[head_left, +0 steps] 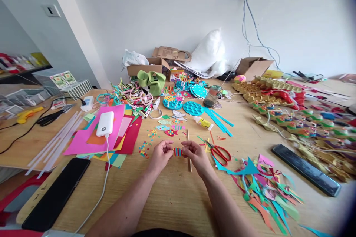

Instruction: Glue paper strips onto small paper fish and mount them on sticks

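Between my two hands is a small striped paper piece (177, 152) in red, blue and yellow. My left hand (162, 154) pinches its left end, and my right hand (195, 154) pinches the right end. A thin wooden stick (190, 167) lies on the table, partly under my right hand. Just beyond my hands rest several decorated paper fish, among them a red one (170, 133) and a pink striped one (178, 127). Small coloured paper dots (144, 149) are scattered left of my left hand. Red-handled scissors (221, 154) lie to the right.
A yellow glue bottle (204, 123) lies beyond the scissors, near blue paper strips (219, 120). Paper scraps (267, 185) and a phone (306, 169) are at right. Coloured sheets (80, 139), a white power bank (105, 123) with a cable, and a black phone (57, 194) are at left.
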`<state>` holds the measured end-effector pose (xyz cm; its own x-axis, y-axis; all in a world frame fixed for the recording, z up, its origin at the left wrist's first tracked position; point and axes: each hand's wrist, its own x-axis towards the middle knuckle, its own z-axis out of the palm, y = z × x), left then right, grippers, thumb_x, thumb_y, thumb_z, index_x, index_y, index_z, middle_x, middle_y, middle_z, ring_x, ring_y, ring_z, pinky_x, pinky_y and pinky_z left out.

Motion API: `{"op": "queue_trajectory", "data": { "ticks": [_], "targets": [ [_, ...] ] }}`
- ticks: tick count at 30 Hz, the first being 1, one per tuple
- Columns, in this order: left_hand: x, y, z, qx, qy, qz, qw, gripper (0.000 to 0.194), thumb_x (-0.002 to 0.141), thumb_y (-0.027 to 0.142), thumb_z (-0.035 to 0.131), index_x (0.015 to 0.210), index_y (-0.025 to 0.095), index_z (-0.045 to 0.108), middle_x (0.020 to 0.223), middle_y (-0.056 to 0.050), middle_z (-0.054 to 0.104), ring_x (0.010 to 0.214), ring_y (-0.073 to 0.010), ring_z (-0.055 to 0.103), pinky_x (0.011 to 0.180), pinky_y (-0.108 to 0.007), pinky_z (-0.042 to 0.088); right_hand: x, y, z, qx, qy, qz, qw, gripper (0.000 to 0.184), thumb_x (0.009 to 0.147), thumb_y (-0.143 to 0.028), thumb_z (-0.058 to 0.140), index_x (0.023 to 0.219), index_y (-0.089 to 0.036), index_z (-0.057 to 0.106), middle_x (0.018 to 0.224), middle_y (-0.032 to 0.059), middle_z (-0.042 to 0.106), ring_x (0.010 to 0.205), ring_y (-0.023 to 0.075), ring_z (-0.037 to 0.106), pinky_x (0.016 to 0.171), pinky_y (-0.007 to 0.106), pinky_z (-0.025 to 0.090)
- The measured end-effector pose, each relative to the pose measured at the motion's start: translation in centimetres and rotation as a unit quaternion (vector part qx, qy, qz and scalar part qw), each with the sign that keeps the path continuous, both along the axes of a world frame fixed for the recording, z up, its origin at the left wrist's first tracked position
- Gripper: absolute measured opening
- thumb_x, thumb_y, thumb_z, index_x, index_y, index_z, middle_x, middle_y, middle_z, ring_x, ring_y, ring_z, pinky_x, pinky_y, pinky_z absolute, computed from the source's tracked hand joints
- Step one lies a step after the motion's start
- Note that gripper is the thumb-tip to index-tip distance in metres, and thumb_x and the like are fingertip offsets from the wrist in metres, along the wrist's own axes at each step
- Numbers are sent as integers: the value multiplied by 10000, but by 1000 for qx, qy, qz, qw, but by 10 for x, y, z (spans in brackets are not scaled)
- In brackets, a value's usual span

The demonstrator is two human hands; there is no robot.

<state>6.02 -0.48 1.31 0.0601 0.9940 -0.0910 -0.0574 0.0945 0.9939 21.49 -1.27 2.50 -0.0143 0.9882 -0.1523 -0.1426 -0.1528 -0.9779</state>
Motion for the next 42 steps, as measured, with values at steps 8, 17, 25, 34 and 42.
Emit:
{"op": "queue_trajectory", "data": {
  "ticks": [8, 17, 25, 34, 42],
  "targets": [
    [0, 0, 2, -13, -10, -5, 1000, 335, 625, 149, 601, 959, 132, 601, 665, 19, 568, 581, -105, 534, 542, -220, 437, -1, 1, 4, -17, 6, -25, 1000, 480, 504, -498, 795, 802, -165, 622, 636, 0, 628, 559, 127, 571, 571, 284, 473],
    [-6, 5, 1, -35, -51, 42, 997, 379, 635, 236, 632, 996, 141, 566, 676, 33, 578, 509, -88, 541, 488, -210, 446, 22, 13, -10, -22, -6, -89, 996, 431, 493, -460, 808, 759, -173, 626, 626, 13, 654, 529, 145, 594, 539, 294, 492],
    [-8, 8, -2, -44, -71, 46, 995, 405, 634, 243, 612, 1017, 126, 554, 664, 25, 599, 485, -90, 540, 476, -214, 442, 56, 69, 1, 33, -195, -169, 966, 340, 601, -427, 701, 780, -158, 596, 642, 53, 678, 545, 187, 648, 509, 302, 525],
    [-7, 5, 2, -55, -75, 30, 995, 399, 632, 270, 632, 999, 130, 566, 651, 13, 617, 496, -100, 549, 486, -220, 441, 58, 131, -10, 20, -374, -171, 911, 216, 791, -275, 503, 918, -131, 603, 812, 87, 705, 616, 161, 667, 574, 265, 499],
    [-4, 4, 0, -76, -79, 5, 994, 414, 639, 302, 633, 1011, 137, 558, 653, 14, 609, 501, -96, 539, 484, -216, 444, 52, 123, -6, 65, -590, -105, 798, 226, 849, -255, 475, 947, -163, 657, 1009, 167, 663, 1044, 303, 550, 842, 383, 386]
  ]
}}
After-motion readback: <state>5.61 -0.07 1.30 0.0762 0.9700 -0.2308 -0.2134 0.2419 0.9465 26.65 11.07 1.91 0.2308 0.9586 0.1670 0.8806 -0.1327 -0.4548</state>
